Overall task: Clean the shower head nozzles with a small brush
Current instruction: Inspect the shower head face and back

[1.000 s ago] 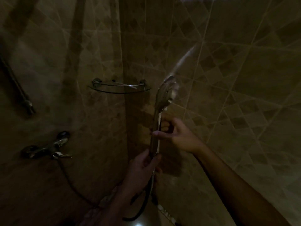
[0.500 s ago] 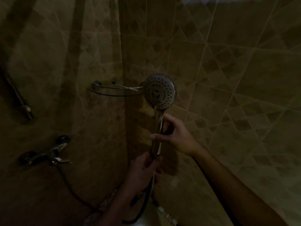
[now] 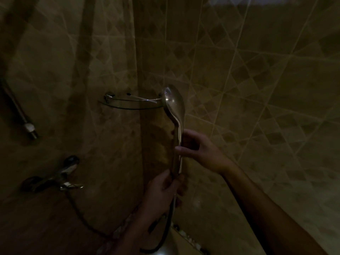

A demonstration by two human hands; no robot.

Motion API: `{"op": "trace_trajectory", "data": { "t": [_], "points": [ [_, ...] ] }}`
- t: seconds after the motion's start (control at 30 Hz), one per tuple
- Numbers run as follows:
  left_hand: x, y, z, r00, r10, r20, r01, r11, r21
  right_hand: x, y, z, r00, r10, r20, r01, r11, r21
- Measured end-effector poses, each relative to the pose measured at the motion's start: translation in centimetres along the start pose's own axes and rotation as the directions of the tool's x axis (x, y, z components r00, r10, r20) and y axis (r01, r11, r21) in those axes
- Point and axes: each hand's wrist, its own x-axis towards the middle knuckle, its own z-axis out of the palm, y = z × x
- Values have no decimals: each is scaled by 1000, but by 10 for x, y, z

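Note:
A chrome hand-held shower head (image 3: pixel 173 103) stands upright in the dim shower corner, its shiny back toward me and its nozzle face hidden. My left hand (image 3: pixel 162 192) grips the bottom of its handle, where the dark hose (image 3: pixel 165 230) hangs down. My right hand (image 3: pixel 197 150) holds the handle's middle, thumb across the front and fingers behind. A thin pale stick, possibly the small brush (image 3: pixel 145 99), lies on the glass corner shelf (image 3: pixel 128 104).
The chrome mixer tap (image 3: pixel 55 176) is mounted on the left wall, with the hose running from it. A metal pipe end (image 3: pixel 30 128) hangs at the far left. Tiled walls meet in the corner behind the shower head.
The shower head has been twisted in my hands: its nozzle face looked at me half a second ago, and now its back does. Both hands keep their hold.

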Motion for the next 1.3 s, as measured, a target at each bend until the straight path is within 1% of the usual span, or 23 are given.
{"op": "trace_trajectory", "data": {
  "t": [0.07,0.1,0.2,0.27,0.33,0.43,0.47,0.5,0.6,0.67,0.73,0.8,0.83,0.87,0.93,1.0,1.03,1.07,1.1,1.13,1.2,1.23,1.3],
  "points": [
    [-2,1,-6,1000,6,-3,-6,1000,-6,0,-3,6,999,37,2,-37,998,57],
    [-2,0,-9,1000,-5,-2,5,1000,-5,2,-5,11,998,53,-26,-52,998,47],
    [-5,1,-17,1000,-11,23,11,1000,18,4,-15,28,987,7,-161,-37,983,-182],
    [-7,3,-23,999,-18,39,18,1000,-7,6,-17,34,984,-7,-181,-32,977,-213],
    [-8,5,-28,999,-15,43,16,1000,-19,5,-17,35,990,19,-141,-39,989,-141],
    [-10,5,-34,999,-16,43,17,999,-29,3,-12,33,997,77,-22,-76,996,53],
    [-11,3,-35,999,-21,42,22,999,-34,3,-12,35,996,85,-5,-84,992,90],
    [-12,2,-36,999,-29,38,30,999,-35,2,-13,36,996,88,-12,-87,992,92],
    [-13,-1,-37,997,-77,-3,77,997,-27,4,-15,45,989,80,-126,-86,995,-47],
    [-13,-3,-39,996,-87,-20,87,996,-18,4,-18,49,987,38,-157,-54,994,-99],
    [-13,-2,-41,996,-85,-18,84,996,-15,4,-19,48,994,25,-110,-31,998,-57],
    [-14,0,-43,997,-82,-11,81,996,-20,3,-21,45,998,49,-26,-47,996,73],
    [-14,2,-44,997,-79,-13,79,997,-21,2,-22,44,998,63,-5,-62,992,111],
    [-15,4,-46,997,-76,-20,75,997,-21,2,-23,45,997,71,-18,-68,991,115],
    [-16,7,-48,997,-73,-36,72,997,-14,3,-29,52,990,63,-129,-60,998,30],
    [-18,9,-49,997,-74,-37,74,997,-2,5,-29,59,975,8,-222,-27,996,-85],
    [-19,10,-50,997,-75,-32,75,997,9,6,-27,60,972,-21,-235,-3,995,-102],
    [-21,11,-50,997,-73,-30,74,997,22,7,-27,62,975,-46,-218,22,994,-111],
    [-22,13,-52,997,-76,-32,77,997,27,7,-28,64,984,-49,-170,34,995,-90],
    [-23,15,-54,996,-81,-37,82,996,27,7,-27,66,994,-28,-109,25,999,-31],
    [-25,18,-58,995,-92,-31,92,995,24,8,-24,68,999,3,-49,2,994,106],
    [-25,19,-61,995,-94,-25,95,995,20,8,-23,69,999,15,-41,-9,989,149],
    [-27,20,-66,993,-117,-31,117,993,6,10,-23,73,997,32,-77,-21,989,144]
  ]
}}
